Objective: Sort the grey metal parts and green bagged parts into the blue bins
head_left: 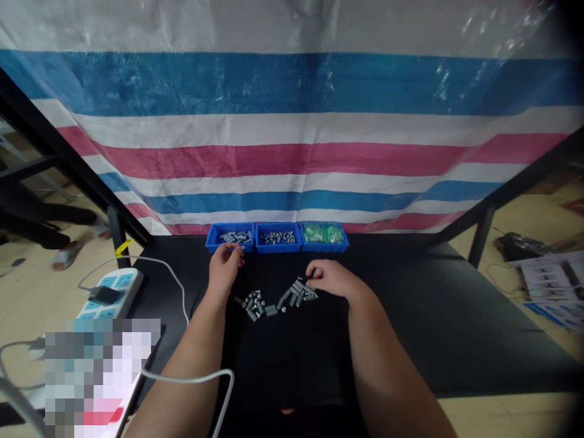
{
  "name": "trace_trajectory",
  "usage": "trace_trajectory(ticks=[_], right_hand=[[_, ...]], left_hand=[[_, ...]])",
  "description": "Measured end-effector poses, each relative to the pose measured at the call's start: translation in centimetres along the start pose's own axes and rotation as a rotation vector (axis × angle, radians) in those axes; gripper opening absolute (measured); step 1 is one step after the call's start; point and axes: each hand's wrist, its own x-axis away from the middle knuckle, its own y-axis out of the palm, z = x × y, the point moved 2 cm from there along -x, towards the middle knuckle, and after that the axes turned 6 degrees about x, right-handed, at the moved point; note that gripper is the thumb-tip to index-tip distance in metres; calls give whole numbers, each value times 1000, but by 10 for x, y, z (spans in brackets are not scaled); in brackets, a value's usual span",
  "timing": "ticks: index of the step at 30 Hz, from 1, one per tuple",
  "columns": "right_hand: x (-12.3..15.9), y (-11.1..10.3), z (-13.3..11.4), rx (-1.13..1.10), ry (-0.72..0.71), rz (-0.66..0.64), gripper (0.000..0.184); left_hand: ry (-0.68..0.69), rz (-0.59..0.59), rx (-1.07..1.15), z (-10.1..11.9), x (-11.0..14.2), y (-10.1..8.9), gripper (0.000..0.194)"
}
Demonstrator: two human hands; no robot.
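My left hand (224,266) is at the front edge of the left blue bin (210,244), its fingers curled together. A small grey piece shows by its fingertips; whether it is held or lies in the bin behind is hard to see. That bin holds grey metal cylinders (237,236). My right hand (335,278) is bent over the right end of a loose group of grey cylinders (297,292) on the black table. Its thumb and forefinger are slightly apart, close to those pieces, with nothing visible between them. A second pile of cylinders and small screws (253,304) lies between my forearms.
The middle blue bin (278,247) holds small screws, and the right blue bin (325,247) green-tinted packets. Behind them hangs a striped sheet (301,161). At left are a power strip (132,283), a white cable (191,380) near my left forearm, and a blurred-out device (104,377). A person's legs (50,219) show beyond.
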Motion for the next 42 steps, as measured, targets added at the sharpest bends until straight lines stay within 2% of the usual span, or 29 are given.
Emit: trace_trajectory(ticks=[6,9,12,15,20,22,24,26,28,32,34,36,39,42], right_hand=[[-8,13,-13,35,-110,73,25],[-11,17,-20,101,-172,78,26],[-11,17,-21,111,-150,97,21],[-12,17,-19,78,-114,136,18],[-15,20,-15,18,-101,193,16],[-17,21,-13,-20,-84,224,19],[-18,21,-11,-27,-88,255,19],[-19,20,-10,4,-111,281,17],[-20,19,-10,47,-135,310,16],[-21,17,-8,40,-119,355,15],[-21,17,-6,9,-93,358,14],[-21,16,-5,-5,-74,364,13],[-22,17,-5,-26,-66,387,11],[-22,16,-5,-68,-50,435,11]], left_hand=[[-87,142,283,-3,-5,-2,42],[-106,199,404,-3,-7,-4,36],[-118,224,485,-2,-8,-5,28],[-89,154,541,2,-8,-4,33],[1,-129,558,10,-2,4,65],[-1,-202,485,11,3,7,60],[26,-270,335,12,10,11,47],[97,-374,126,15,19,18,34],[206,-526,-98,20,30,28,26],[409,-863,-493,27,53,46,27],[432,-955,-653,25,59,50,29],[424,-972,-774,21,62,52,31],[417,-925,-898,17,66,55,35],[413,-846,-991,14,69,60,26]])
